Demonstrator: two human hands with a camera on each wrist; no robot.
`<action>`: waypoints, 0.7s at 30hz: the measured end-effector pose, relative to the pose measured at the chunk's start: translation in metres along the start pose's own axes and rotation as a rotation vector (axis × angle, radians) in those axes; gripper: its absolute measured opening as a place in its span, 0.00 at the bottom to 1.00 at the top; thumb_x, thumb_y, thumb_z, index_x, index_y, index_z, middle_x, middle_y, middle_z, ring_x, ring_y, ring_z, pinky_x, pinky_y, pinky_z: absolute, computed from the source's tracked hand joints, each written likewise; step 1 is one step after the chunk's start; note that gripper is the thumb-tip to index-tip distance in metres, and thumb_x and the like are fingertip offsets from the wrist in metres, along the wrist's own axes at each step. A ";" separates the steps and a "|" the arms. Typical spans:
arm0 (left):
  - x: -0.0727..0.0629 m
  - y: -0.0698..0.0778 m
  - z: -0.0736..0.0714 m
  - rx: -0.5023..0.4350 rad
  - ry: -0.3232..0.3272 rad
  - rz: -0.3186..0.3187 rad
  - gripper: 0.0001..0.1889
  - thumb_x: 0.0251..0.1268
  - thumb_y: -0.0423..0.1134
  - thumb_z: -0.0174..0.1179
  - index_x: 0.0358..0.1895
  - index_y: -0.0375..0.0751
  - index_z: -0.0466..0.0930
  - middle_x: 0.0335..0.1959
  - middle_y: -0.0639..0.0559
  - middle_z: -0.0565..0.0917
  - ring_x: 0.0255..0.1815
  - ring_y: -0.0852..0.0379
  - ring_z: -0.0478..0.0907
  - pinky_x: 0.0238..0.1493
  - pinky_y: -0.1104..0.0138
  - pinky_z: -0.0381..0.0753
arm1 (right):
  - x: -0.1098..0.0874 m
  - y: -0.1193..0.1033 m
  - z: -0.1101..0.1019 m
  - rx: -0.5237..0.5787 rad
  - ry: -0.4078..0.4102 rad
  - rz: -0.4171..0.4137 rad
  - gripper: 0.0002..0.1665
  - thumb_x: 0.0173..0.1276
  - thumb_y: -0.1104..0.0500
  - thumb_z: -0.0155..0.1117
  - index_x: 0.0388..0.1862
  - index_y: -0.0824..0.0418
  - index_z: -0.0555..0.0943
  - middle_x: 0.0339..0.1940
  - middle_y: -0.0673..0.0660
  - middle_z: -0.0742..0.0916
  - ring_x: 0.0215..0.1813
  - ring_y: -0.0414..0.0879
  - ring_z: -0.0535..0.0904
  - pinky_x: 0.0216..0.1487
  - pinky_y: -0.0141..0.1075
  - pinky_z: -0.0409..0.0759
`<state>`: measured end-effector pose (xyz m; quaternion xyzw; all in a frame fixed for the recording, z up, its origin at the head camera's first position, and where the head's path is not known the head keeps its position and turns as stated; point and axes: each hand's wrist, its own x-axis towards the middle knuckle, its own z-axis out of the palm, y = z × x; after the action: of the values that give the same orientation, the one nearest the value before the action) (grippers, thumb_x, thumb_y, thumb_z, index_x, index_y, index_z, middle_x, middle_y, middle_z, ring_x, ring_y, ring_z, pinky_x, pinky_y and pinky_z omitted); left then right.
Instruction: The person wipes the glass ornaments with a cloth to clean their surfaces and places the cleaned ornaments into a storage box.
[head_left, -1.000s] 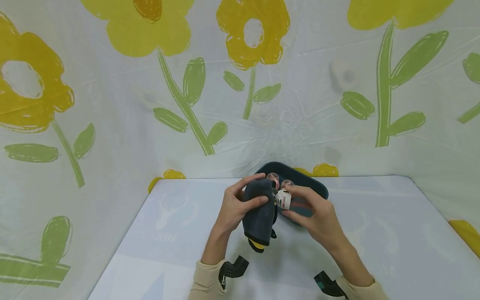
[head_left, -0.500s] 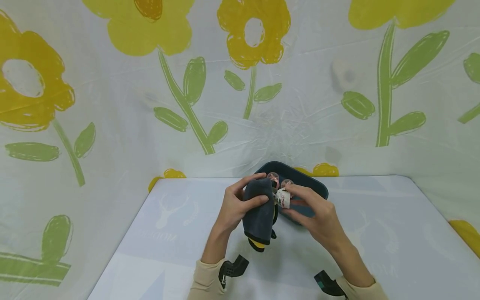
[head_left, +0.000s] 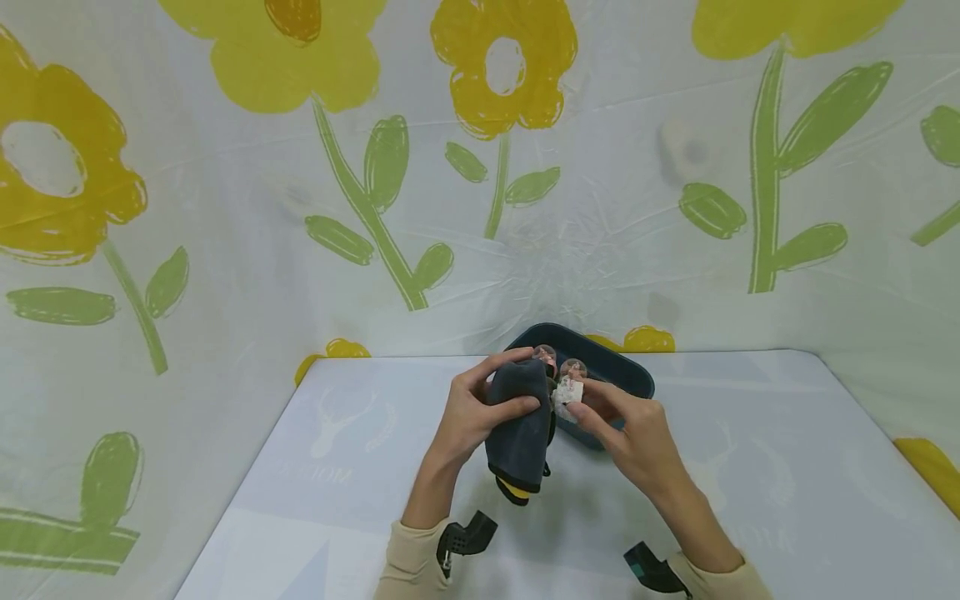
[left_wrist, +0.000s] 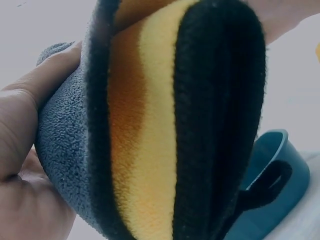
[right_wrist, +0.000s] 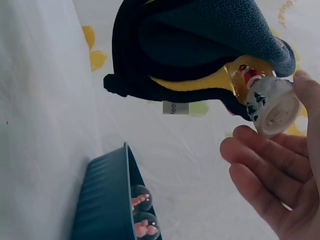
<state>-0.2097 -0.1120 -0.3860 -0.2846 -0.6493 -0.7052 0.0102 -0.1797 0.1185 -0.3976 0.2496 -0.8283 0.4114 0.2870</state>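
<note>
A small snow globe point(right_wrist: 274, 106) with a white, tree-printed base sits with its dome tucked into a folded cloth. The cloth point(head_left: 517, 425) is grey on one side and yellow on the other, with black edging and a black loop. My left hand point(head_left: 472, 410) grips this cloth around the dome, thumb across the front. From the right, my right hand point(head_left: 636, 429) pinches the globe's base between thumb and fingers. In the right wrist view a red figure shows through the dome; the rest of it is hidden in the cloth.
Behind the hands stands a dark teal tray point(head_left: 609, 360), where two more globes show: one clear globe point(right_wrist: 141, 198) and another clear globe point(right_wrist: 146, 226), both with pinkish figures. The white table point(head_left: 337, 467) meets a flower-printed curtain point(head_left: 600, 200) at its back.
The globe's base has turned in my right fingers, so its printed lettering no longer faces the head camera. My right thumb and fingers have shifted around the base. My left hand stays nearly still.
</note>
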 end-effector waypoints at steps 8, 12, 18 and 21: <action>0.000 -0.001 0.001 0.004 -0.010 0.020 0.31 0.57 0.31 0.70 0.66 0.40 0.73 0.56 0.41 0.82 0.39 0.53 0.87 0.39 0.58 0.87 | -0.001 -0.002 0.001 0.050 -0.035 0.121 0.07 0.68 0.61 0.66 0.43 0.60 0.86 0.20 0.44 0.86 0.23 0.34 0.82 0.28 0.23 0.79; 0.000 0.000 0.001 0.006 -0.005 0.030 0.31 0.57 0.31 0.70 0.66 0.41 0.74 0.57 0.41 0.82 0.40 0.53 0.87 0.40 0.59 0.87 | 0.000 -0.002 0.001 0.072 -0.055 0.133 0.10 0.67 0.60 0.67 0.46 0.60 0.85 0.23 0.46 0.88 0.24 0.33 0.83 0.29 0.24 0.81; -0.001 0.001 0.000 -0.003 0.012 0.024 0.30 0.58 0.31 0.70 0.66 0.43 0.74 0.56 0.40 0.82 0.41 0.52 0.88 0.40 0.59 0.87 | 0.001 -0.001 0.001 0.068 -0.035 0.049 0.24 0.58 0.63 0.74 0.55 0.59 0.82 0.33 0.51 0.90 0.26 0.32 0.82 0.30 0.23 0.80; -0.001 0.001 -0.001 -0.004 0.020 0.012 0.30 0.58 0.31 0.69 0.66 0.43 0.74 0.53 0.38 0.83 0.40 0.51 0.88 0.40 0.58 0.87 | 0.002 0.000 0.000 0.057 -0.012 -0.014 0.33 0.52 0.64 0.78 0.59 0.57 0.81 0.40 0.52 0.90 0.30 0.34 0.84 0.32 0.23 0.81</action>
<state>-0.2089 -0.1136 -0.3852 -0.2812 -0.6462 -0.7092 0.0203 -0.1807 0.1178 -0.3964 0.2662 -0.8161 0.4313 0.2777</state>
